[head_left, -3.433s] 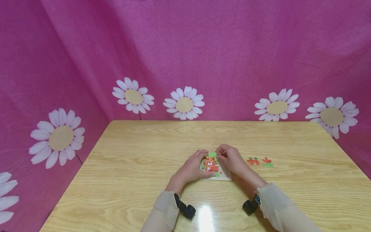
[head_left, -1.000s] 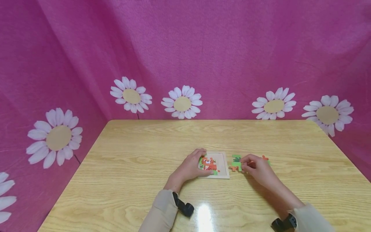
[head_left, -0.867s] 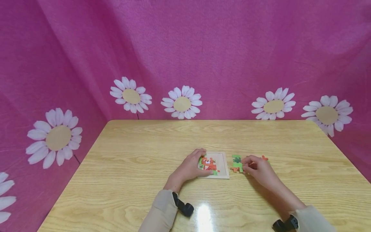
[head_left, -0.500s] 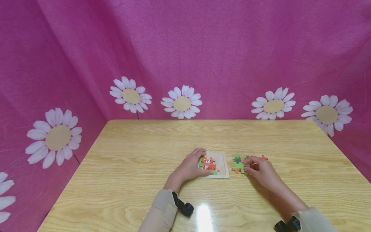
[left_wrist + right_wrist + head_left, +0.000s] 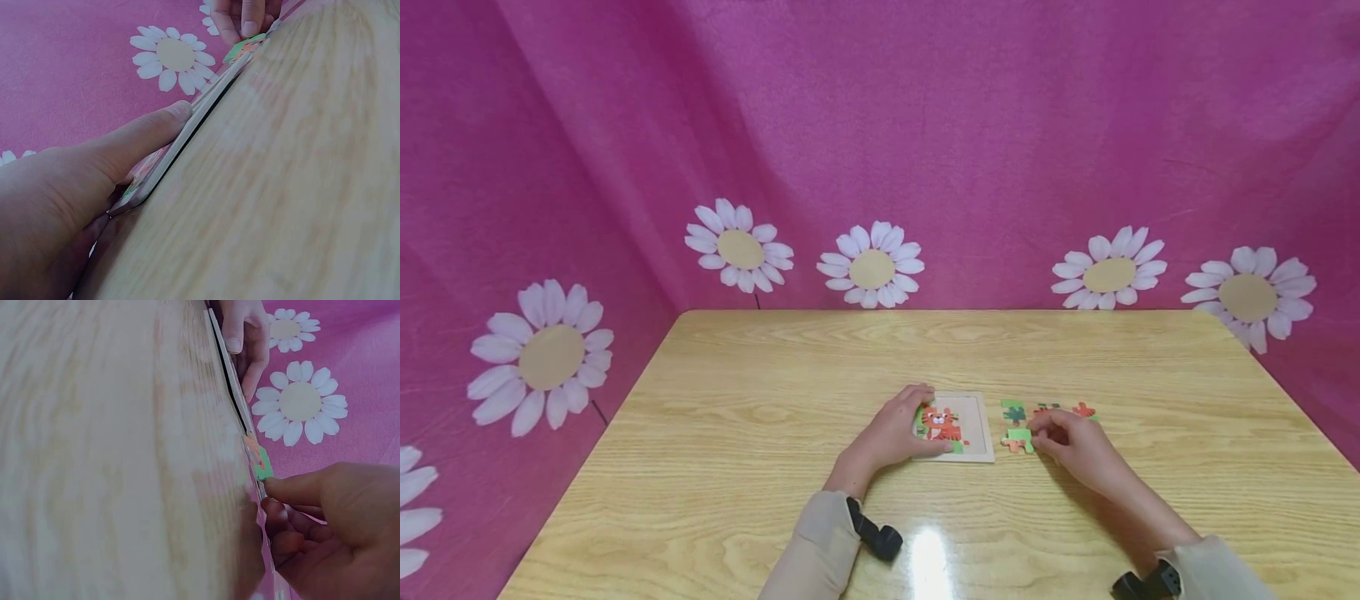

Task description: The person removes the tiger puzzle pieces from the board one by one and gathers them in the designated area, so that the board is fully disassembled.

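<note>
My left hand (image 5: 891, 429) grips a square wooden puzzle board (image 5: 976, 427) at its left side, thumb along the front rim and fingers at the far edge. Several pieces of a tiger picture (image 5: 942, 422) sit in its left part; the right part is bare wood. Right of the board, my right hand (image 5: 1078, 442) pinches a green-and-orange puzzle piece (image 5: 1018, 439) by its right edge. The right wrist view has this piece (image 5: 262, 464) tilted at the thumb tip, its other fingers curled below.
Behind the held piece lies a green puzzle piece (image 5: 1012, 411) with a dark leaf. An orange-and-green piece (image 5: 1047, 407) and an orange piece (image 5: 1084, 410) lie farther right, partly hidden by the right hand. A pink daisy-print cloth (image 5: 985, 167) hangs behind the wooden table (image 5: 820, 358).
My right hand has moved from the board's far edge to the loose pieces and tilted the one it pinches. Green at the board's top is gone; a leaf piece now lies beside the board.
</note>
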The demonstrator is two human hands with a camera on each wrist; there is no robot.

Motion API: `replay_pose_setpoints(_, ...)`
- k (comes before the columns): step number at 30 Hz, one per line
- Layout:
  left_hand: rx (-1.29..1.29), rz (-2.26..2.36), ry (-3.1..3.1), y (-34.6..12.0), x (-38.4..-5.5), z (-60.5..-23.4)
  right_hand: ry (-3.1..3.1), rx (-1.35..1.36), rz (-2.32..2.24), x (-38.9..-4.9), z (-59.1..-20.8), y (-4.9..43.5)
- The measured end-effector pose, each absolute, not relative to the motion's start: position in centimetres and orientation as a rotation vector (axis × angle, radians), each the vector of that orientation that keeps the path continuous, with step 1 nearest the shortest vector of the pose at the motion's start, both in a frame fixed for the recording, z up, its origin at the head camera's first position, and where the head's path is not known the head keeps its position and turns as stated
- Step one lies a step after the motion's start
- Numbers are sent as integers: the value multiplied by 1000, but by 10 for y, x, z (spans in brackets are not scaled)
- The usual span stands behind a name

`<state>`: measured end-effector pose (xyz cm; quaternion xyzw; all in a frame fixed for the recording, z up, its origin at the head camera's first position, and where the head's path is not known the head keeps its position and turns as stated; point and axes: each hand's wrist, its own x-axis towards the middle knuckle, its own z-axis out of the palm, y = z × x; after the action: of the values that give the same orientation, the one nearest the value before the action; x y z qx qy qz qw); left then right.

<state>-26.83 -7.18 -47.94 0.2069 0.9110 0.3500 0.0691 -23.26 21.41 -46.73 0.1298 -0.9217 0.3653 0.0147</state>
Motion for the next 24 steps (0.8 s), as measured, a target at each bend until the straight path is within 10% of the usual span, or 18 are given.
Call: replay_pose_setpoints(24,610,1017,2750,-71,-268,-479,-2892,456,1066,-230,-465,217)
